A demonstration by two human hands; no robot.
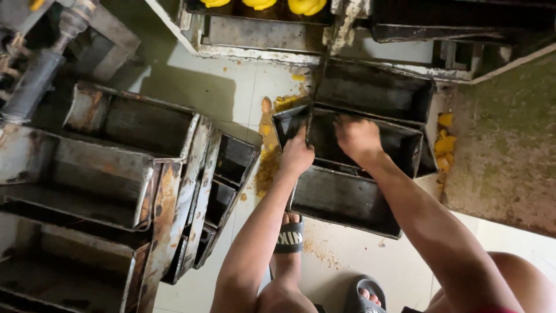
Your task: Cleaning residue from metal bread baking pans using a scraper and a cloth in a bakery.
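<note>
Both hands are down on a stack of dark loaf tins (353, 168) sitting on the tiled floor (231, 93). The left hand (296, 155) is clamped on the near-left rim of the top tin, fingers curled over the edge and knuckles up. The right hand (358, 138) is a bit further along the same rim, fingers hooked down inside the tin, so their tips are hidden and I can't tell how tight that grip is. The tin lies right under both palms, tilted a little against the ones behind it.

Both forearms come in from the bottom of the shot, reaching forward and nearly straight, left one steeper. Feet in grey slides (289, 237) sit just below the tins.

There's another pile of rusty tins (133, 168) off to the left, well apart from the hands, and yellow crumbs (445, 142) by the stack.
</note>
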